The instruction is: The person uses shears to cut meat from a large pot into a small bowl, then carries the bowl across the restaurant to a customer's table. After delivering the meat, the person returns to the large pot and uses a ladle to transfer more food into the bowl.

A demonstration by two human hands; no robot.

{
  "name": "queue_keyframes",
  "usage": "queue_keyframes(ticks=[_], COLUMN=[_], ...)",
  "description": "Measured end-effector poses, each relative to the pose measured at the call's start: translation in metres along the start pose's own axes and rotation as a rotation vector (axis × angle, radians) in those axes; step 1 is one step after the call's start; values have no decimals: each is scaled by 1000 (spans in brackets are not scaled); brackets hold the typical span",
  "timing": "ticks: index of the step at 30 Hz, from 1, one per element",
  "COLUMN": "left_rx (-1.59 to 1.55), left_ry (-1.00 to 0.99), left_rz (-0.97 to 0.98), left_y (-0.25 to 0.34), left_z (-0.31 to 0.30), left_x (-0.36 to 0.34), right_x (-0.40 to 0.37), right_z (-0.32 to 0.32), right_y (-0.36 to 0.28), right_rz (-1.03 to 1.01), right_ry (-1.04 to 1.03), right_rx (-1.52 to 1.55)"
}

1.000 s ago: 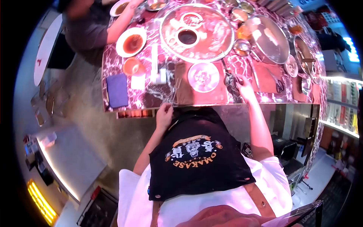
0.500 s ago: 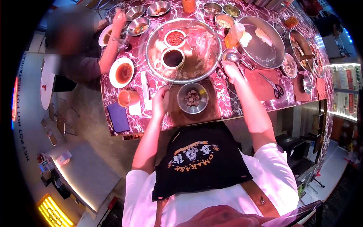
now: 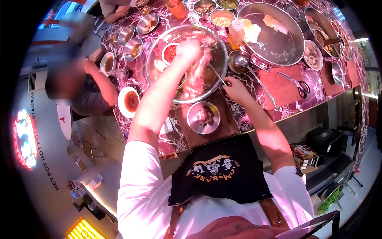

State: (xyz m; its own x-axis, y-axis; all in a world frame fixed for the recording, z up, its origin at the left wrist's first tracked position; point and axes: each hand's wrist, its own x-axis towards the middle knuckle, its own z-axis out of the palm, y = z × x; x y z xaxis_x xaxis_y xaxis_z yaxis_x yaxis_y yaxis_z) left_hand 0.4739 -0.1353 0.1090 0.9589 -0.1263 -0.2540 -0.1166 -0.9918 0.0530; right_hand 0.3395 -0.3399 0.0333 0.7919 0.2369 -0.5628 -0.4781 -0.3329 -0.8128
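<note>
My left hand [image 3: 189,50] reaches over the large metal pot [image 3: 160,94], its fingers curled around something I cannot make out. The left forearm hides part of the pot and most of a cup beside the bowl of chopped red chilli [image 3: 170,53]. At the pot's right rim, my right hand [image 3: 235,89] is closed on a thin metal utensil [image 3: 216,73], which slants into the broth and meat. Below the pot, a small steel bowl [image 3: 193,126] holds dark meat pieces [image 3: 205,116]. A ladle [image 3: 241,60] rests in a small dish, its handle slanting toward the table edge.
Right of the pot stand a squeeze bottle [image 3: 236,34] and a wide metal pan [image 3: 299,46]. Scissors [image 3: 301,86] lie on a brown mat. A plate of brown sauce [image 3: 130,102] is at left, near a seated person [image 3: 97,93]. Several small condiment bowls line the back.
My left hand has moved up and right across the pot. My right hand has let go of the ladle and now grips a thin utensil dipping into the pot. The view has shifted.
</note>
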Motion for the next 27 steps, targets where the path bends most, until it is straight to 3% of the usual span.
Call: queue_keyframes(ticks=[2,6,11,13,15,17,23,27], left_rx=[112,253,234,154,94,-95,-466,-894], left_ry=[-78,-46,-173,-139,-230,-129,-115,-227], left_rz=[23,121,52,58,23,-91,17,-177], left_y=[10,27,36,34,21,-6,-55,-65], left_z=[-10,-8,38,44,48,65,95,109], left_x=[13,34,68,66,66,69,64,56], right_x=[4,2,-3,1,0,-7,-1,-4], right_z=[1,-5,-8,-7,-9,-12,-8,-10], right_y=[9,9,-6,0,4,-6,5,0], right_rz=[-98,-29,-65,-42,-80,-36,-50,-45], right_ry=[40,31,31,30,43,42,34,56], right_rx=[-80,-166,-236,-196,-173,-183,-103,-114])
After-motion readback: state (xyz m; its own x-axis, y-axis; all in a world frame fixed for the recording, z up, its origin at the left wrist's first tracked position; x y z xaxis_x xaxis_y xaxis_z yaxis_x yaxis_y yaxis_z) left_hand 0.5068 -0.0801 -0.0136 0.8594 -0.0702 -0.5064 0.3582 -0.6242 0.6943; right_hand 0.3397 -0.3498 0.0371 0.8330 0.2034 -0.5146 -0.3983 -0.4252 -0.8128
